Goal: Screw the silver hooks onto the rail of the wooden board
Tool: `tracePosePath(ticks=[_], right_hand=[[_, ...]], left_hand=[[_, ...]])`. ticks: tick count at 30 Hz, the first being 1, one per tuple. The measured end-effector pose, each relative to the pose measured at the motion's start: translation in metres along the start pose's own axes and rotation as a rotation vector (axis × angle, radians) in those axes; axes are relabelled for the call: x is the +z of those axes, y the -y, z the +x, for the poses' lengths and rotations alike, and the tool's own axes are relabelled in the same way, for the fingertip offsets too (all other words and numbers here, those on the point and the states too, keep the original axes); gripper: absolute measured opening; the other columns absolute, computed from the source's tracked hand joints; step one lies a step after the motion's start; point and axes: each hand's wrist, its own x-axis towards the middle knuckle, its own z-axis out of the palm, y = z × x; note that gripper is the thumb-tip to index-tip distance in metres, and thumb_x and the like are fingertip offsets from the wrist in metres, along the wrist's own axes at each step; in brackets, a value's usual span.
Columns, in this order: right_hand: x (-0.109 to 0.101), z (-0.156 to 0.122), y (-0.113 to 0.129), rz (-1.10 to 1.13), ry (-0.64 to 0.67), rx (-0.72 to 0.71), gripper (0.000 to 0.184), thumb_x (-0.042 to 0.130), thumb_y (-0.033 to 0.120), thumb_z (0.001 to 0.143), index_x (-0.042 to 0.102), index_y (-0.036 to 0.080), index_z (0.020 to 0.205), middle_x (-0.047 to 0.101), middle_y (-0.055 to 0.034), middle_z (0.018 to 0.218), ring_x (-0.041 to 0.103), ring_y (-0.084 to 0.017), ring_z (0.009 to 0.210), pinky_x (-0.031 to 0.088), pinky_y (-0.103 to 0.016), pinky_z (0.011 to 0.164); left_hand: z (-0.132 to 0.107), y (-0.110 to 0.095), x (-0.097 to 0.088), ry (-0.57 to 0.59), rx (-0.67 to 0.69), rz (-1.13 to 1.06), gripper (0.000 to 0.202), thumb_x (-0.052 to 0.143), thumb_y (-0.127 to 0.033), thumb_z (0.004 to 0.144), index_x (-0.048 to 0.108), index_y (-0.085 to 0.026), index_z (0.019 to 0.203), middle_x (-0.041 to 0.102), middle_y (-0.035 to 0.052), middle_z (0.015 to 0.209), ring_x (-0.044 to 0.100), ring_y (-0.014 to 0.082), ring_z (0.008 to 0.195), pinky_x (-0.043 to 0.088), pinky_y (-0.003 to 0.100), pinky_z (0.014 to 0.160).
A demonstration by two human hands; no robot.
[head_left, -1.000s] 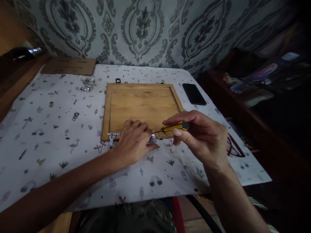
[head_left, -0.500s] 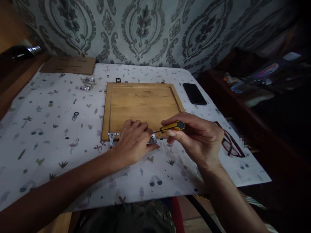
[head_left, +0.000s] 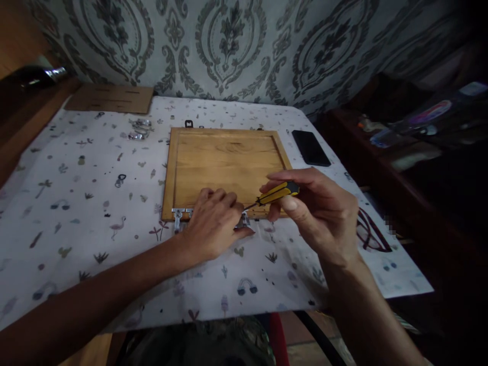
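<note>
A framed wooden panel (head_left: pixel 224 160) lies flat on the table. Metal hinges sit along its near edge; one hinge (head_left: pixel 178 216) shows at the left corner. My left hand (head_left: pixel 213 223) is curled over that edge, closed around another hinge (head_left: pixel 244 220), its thumb below the edge. Part of this hinge is hidden by the fingers. In my right hand (head_left: pixel 324 211) is a yellow and black screwdriver (head_left: pixel 276 193), its handle between thumb and fingers. The shaft slants down to the left, its tip at the hinge beside my left fingers; exact contact cannot be made out.
The table (head_left: pixel 114 284) has a patterned white cover. Small metal parts (head_left: pixel 140 129) and a piece of cardboard (head_left: pixel 110 98) lie at the back left. A black phone (head_left: pixel 310 147) and glasses (head_left: pixel 373 231) lie to the right. A plastic bottle (head_left: pixel 423 117) lies beyond the table's right side.
My right fingers have loosened and shifted slightly right and up on the screwdriver handle. The whole view has moved a little; my left hand stays at the hinge.
</note>
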Motion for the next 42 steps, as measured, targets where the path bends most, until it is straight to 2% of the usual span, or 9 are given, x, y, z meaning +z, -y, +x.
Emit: tracePosePath(ticks=[2, 6, 12, 17, 21, 26, 31, 42], right_hand=[[-0.004, 0.000, -0.001, 0.020, 0.021, 0.003, 0.025, 0.074, 0.045, 0.090, 0.076, 0.026, 0.106, 0.076, -0.0023, 0.093, 0.067, -0.011, 0.052, 0.059, -0.025, 0.050], [-0.005, 0.000, -0.003, 0.026, -0.030, -0.017, 0.016, 0.078, 0.038, 0.087, 0.076, 0.024, 0.094, 0.078, -0.0009, 0.094, 0.064, -0.009, 0.046, 0.056, -0.024, 0.046], [0.002, -0.003, -0.008, -0.100, -0.165, -0.052, 0.019, 0.078, 0.042, 0.086, 0.074, 0.024, 0.090, 0.078, -0.0013, 0.087, 0.060, -0.009, 0.045, 0.048, -0.025, 0.040], [0.009, -0.004, -0.012, -0.081, -0.217, -0.084, 0.020, 0.079, 0.042, 0.085, 0.070, 0.025, 0.087, 0.074, 0.0006, 0.082, 0.058, -0.009, 0.047, 0.050, -0.023, 0.040], [0.004, -0.004, -0.010, -0.017, -0.165, -0.048, 0.017, 0.078, 0.040, 0.087, 0.070, 0.026, 0.090, 0.073, 0.0016, 0.085, 0.062, -0.008, 0.051, 0.054, -0.022, 0.046], [-0.006, -0.004, -0.004, -0.014, -0.036, -0.017, 0.024, 0.075, 0.039, 0.090, 0.074, 0.025, 0.109, 0.075, -0.0027, 0.097, 0.069, -0.011, 0.060, 0.063, -0.025, 0.055], [-0.003, -0.002, -0.005, -0.040, -0.073, -0.035, 0.017, 0.078, 0.037, 0.087, 0.077, 0.023, 0.097, 0.075, -0.0013, 0.093, 0.065, -0.008, 0.052, 0.061, -0.021, 0.050], [0.001, -0.003, -0.012, -0.147, -0.163, -0.124, 0.018, 0.078, 0.040, 0.087, 0.075, 0.022, 0.091, 0.075, 0.0002, 0.087, 0.063, -0.008, 0.047, 0.056, -0.021, 0.045]], left_hand=[[0.000, 0.000, 0.000, 0.008, -0.002, -0.002, 0.042, 0.069, -0.058, 0.089, 0.074, -0.017, 0.096, 0.070, 0.0073, 0.095, 0.062, 0.0271, 0.101, 0.040, 0.043, 0.089], [-0.001, 0.000, 0.001, -0.023, 0.000, 0.004, 0.040, 0.070, -0.056, 0.089, 0.073, -0.017, 0.095, 0.070, 0.0067, 0.095, 0.062, 0.0263, 0.100, 0.040, 0.042, 0.088], [-0.001, 0.001, 0.003, -0.036, 0.006, 0.004, 0.041, 0.070, -0.058, 0.088, 0.072, -0.017, 0.096, 0.070, 0.0058, 0.094, 0.062, 0.0258, 0.099, 0.039, 0.041, 0.088], [-0.001, 0.001, 0.004, -0.043, 0.008, 0.009, 0.042, 0.069, -0.058, 0.089, 0.073, -0.017, 0.096, 0.070, 0.0067, 0.096, 0.061, 0.0267, 0.100, 0.039, 0.042, 0.088], [-0.002, 0.001, 0.003, -0.036, 0.008, 0.012, 0.042, 0.069, -0.058, 0.089, 0.073, -0.017, 0.098, 0.071, 0.0073, 0.096, 0.062, 0.0270, 0.101, 0.039, 0.042, 0.087], [-0.001, 0.000, 0.001, -0.019, -0.001, 0.001, 0.042, 0.070, -0.058, 0.089, 0.073, -0.017, 0.097, 0.070, 0.0071, 0.094, 0.062, 0.0272, 0.100, 0.041, 0.043, 0.088], [0.000, -0.001, 0.000, -0.005, -0.008, -0.010, 0.042, 0.070, -0.057, 0.088, 0.073, -0.017, 0.096, 0.070, 0.0072, 0.094, 0.062, 0.0272, 0.101, 0.041, 0.043, 0.090], [-0.001, 0.000, 0.002, -0.011, -0.005, -0.008, 0.043, 0.069, -0.058, 0.089, 0.073, -0.016, 0.100, 0.070, 0.0070, 0.097, 0.062, 0.0277, 0.103, 0.040, 0.043, 0.090]])
